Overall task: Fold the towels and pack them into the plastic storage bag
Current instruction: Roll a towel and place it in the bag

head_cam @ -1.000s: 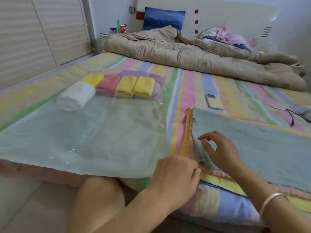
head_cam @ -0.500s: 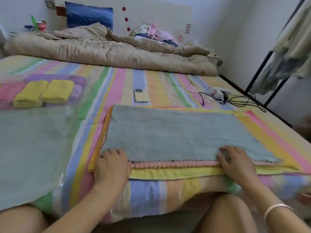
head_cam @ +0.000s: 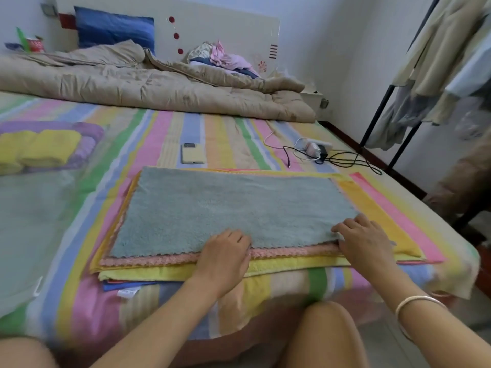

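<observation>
- Judging by the layout, the task looks partly done, with more folding left than finished.
- Packed already: folded yellow towels point(head_cam: 39, 150) and purple towels point(head_cam: 89, 139) lie inside the plastic storage bag point(head_cam: 39, 221), at the left edge of the frame. Much of the bag's near part lies flat and unfilled.
- Unfolded: a stack sits on the bed point(head_cam: 239, 134) at centre frame, with the grey-green towel point(head_cam: 225, 205) spread flat on top. Edges of a pink towel point(head_cam: 159, 258), a yellow towel point(head_cam: 159, 273) and a blue towel point(head_cam: 125, 284) show beneath it.
- The left hand point(head_cam: 225, 254) bends its fingers onto the top towel's near edge at mid-length. Its grip appears to be a narrow pinch on that edge.
- The right hand point(head_cam: 365, 241) sits at the near right corner, fingers on top and thumb at the edge, seemingly pinching too.
- Remaining, as I judge it: fold this towel, carry it left into the bag, then repeat for each layer below.
</observation>
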A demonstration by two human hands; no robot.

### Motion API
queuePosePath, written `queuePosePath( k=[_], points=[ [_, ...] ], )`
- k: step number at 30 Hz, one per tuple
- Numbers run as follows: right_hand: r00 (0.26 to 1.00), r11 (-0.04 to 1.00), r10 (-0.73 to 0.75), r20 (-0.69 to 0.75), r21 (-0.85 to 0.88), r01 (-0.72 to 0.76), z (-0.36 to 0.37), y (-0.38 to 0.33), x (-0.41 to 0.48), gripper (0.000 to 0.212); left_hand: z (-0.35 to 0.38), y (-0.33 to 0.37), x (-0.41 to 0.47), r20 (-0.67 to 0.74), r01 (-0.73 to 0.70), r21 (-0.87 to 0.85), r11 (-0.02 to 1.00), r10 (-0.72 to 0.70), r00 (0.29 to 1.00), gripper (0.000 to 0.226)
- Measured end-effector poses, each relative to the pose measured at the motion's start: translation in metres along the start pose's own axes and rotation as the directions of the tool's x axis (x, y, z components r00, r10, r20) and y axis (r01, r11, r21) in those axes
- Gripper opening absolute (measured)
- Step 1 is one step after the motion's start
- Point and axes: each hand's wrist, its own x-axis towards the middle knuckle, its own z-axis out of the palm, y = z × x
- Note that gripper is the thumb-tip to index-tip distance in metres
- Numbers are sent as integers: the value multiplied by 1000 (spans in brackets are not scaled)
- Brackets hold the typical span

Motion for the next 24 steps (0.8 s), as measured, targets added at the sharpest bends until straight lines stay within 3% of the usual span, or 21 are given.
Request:
queuePosePath(
  k=[3,7,10,13,15,17,19,21,24],
  points=[
    [981,976,179,69,-140,-169,-1,10,1,19,10,-4,-1,20,23,-43,999,-22,1000,22],
    [948,949,316,-44,13,-316,-13,-4,6,6,11,-11,-5,84,64,-140,988,-53,995,39],
    [920,946,317,-231,148,-289,-19,-24,20,9,7,-12,-4,97,145,-266,953,-123,988,30],
    [894,927,236,-380,364,-89,-28,-55,42,8,2,-15,0,166,284,-378,881,-237,957,20],
    [879,915,53,-474,376,148,-33,-86,52,10,-2,-20,5,243,433,-539,723,-359,901,15],
    [858,857,-226,-461,324,400,-31,-118,54,15,-7,-30,9,331,547,-733,405,-490,807,14],
    [824,771,-422,-378,329,545,-27,-138,49,19,-13,-43,10,428,603,-786,137,-584,690,17],
    [841,714,-419,-342,448,538,-26,-143,46,23,-17,-56,10,489,636,-771,17,-623,610,17],
    [926,671,-181,-331,647,362,-21,-134,55,33,-17,-65,14,523,685,-728,-7,-652,549,20]
  ],
)
